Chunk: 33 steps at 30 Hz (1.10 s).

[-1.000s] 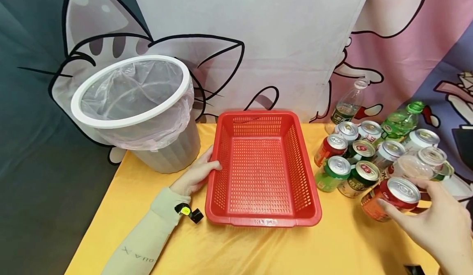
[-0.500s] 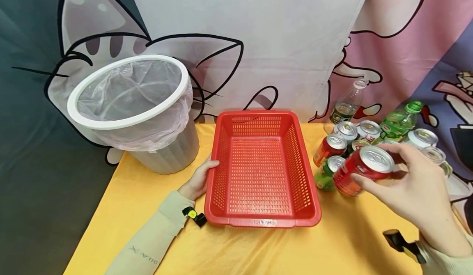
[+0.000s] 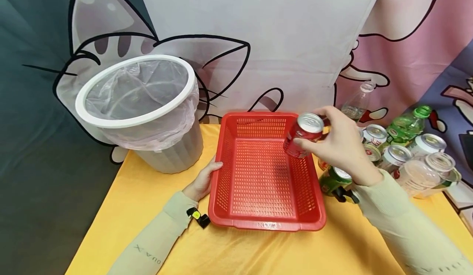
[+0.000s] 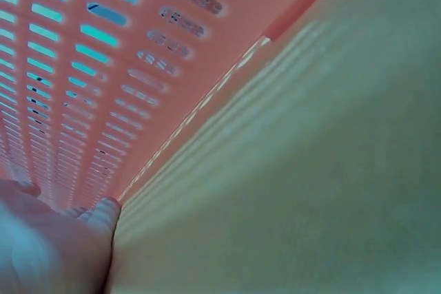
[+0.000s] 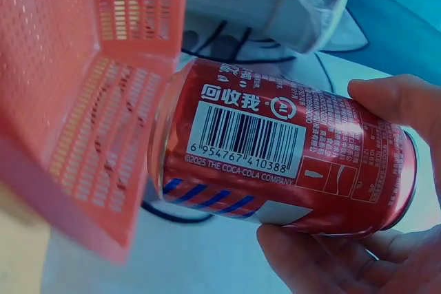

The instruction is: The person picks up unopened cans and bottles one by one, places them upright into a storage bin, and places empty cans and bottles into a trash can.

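In the head view my right hand (image 3: 341, 143) grips a red Coca-Cola can (image 3: 303, 135) by its upper part, thumb on one side and fingers on the other. The can is held slightly tilted over the right side of a red plastic basket (image 3: 267, 225). In the right wrist view the can (image 5: 275, 149) shows its barcode side, with the basket wall (image 5: 138, 53) beside it. My left hand (image 3: 202, 181) holds the basket's left side, its thumb at the rim. In the left wrist view the fingertips of the left hand (image 4: 55, 246) lie against the perforated wall.
A grey bin (image 3: 170, 143) with a clear liner stands at the back left. Right of the basket are several drink cans (image 3: 395, 156), a clear bottle (image 3: 358, 102), a green bottle (image 3: 406, 125) and a clear jar (image 3: 425, 172). A yellow cloth (image 3: 236, 254) covers the table.
My right hand has lifted the Coca-Cola can from the front of the group and carried it left to over the basket. My left hand stays at the basket's left side.
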Available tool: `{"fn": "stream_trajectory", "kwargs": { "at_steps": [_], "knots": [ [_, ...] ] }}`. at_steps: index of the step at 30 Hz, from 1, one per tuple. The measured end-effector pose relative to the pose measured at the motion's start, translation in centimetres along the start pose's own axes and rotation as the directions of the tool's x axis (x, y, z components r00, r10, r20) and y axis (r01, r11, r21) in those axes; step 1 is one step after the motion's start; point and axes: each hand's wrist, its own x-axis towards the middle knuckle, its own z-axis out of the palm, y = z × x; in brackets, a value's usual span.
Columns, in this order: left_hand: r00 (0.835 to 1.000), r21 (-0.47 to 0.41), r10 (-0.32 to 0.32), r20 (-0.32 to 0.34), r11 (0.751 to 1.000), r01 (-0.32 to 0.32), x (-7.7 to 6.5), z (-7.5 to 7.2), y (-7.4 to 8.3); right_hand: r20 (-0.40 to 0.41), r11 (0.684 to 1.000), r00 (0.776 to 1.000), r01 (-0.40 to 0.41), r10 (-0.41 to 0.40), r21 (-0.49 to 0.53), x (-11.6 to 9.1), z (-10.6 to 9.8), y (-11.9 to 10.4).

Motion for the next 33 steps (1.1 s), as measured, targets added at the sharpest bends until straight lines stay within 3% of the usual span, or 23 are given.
{"fn": "stream_trajectory", "kwargs": {
  "at_steps": [8,16,24,33],
  "knots": [
    [1.0,0.006,-0.013,-0.014,1.0,0.013,0.0,-0.1,-0.1,0.078,0.998,0.996,0.047,-0.049,0.029,3.6,5.0,-0.2],
    [1.0,0.003,-0.005,0.007,1.0,0.005,-0.1,-0.1,-0.1,0.206,0.998,0.978,0.018,-0.03,0.062,6.0,9.4,-0.8],
    [1.0,0.015,-0.013,0.016,1.0,0.013,-0.2,-0.2,-0.2,0.309,0.998,0.951,-0.033,0.013,0.059,7.1,13.9,-0.9],
    [1.0,0.035,-0.006,0.02,0.999,0.006,-0.2,-0.1,-0.2,0.33,0.995,0.942,-0.084,0.062,0.053,8.1,17.1,-0.5]
  ]
}}
